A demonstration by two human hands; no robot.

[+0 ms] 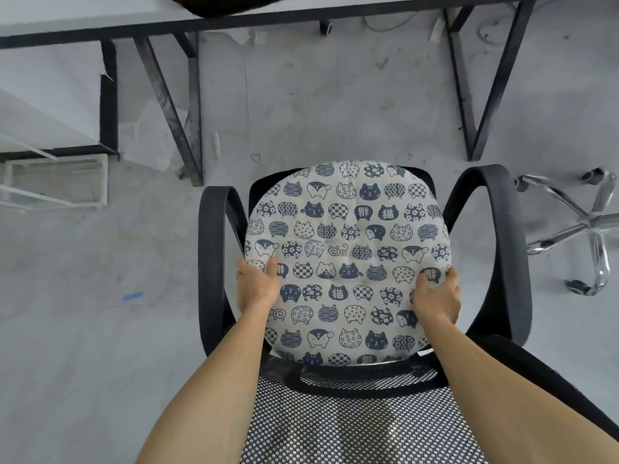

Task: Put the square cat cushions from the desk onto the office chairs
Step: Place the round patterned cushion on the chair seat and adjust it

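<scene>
- Both hands gripped the cat cushion (346, 259) at its near part: the left hand (257, 285) was clamped on the left edge with the thumb lying on top of the print, and the right hand (437, 296) was clamped on the right edge, fingers curled over the rim.
- Bare forearms reached in from the bottom edge of the view, one on each side of the mesh backrest (361, 416), which was black with a white dotted weave and lay nearest the camera.
- The cushion looked round from this angle, cream with dark blue cat faces in rows, and it lay over the seat of the office chair (214, 262), covering nearly all of it; only slivers of black seat showed at the far corners.
- Whether the cushion rested fully on the seat or was held just above it could not be told.
- Black looped armrests stood on either side of the cushion, the left one just beside the left hand and the right armrest (509, 256) a little apart from the right hand.
- A chrome five-star base (582, 226) of another chair stood on the grey floor (100, 329) to the right, beyond the armrest.
- A small strip of blue tape (133, 296) lay on the floor to the left of the chair.
- Farther off, black metal legs (177, 105) held up the pale surface (83, 15) along the top edge of the view.
- A dark object (214, 5) overhung the surface's near edge; what it was could not be told.
</scene>
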